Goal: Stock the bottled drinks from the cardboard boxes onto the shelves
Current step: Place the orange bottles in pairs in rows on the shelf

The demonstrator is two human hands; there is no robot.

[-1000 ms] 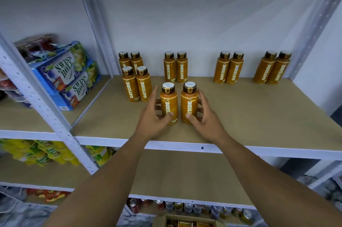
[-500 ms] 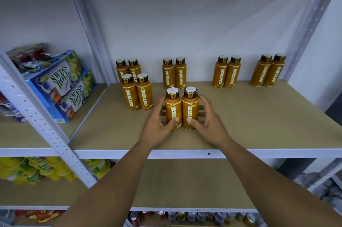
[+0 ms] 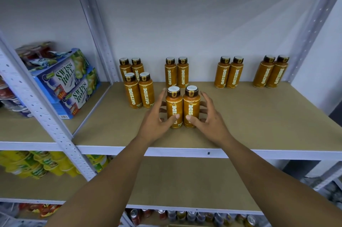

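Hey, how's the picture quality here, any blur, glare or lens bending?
Head view: the orange Oatside bottles read sharp; the red snack packets at the left edge are smeared; the grey metal uprights lean outward, wide-angle distortion; light soft and even, no glare; the bottom-shelf cans are dim.

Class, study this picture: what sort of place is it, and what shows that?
Probably a shop stockroom or store aisle: white perforated metal shelving, identical orange brown-capped Oatside bottles lined up in pairs, and stacked blue Swiss Roll cartons on the neighbouring shelf.

Two bottles (image 3: 191, 102) stand on shelf (image 3: 259, 117) before rear pair (image 3: 182, 76)
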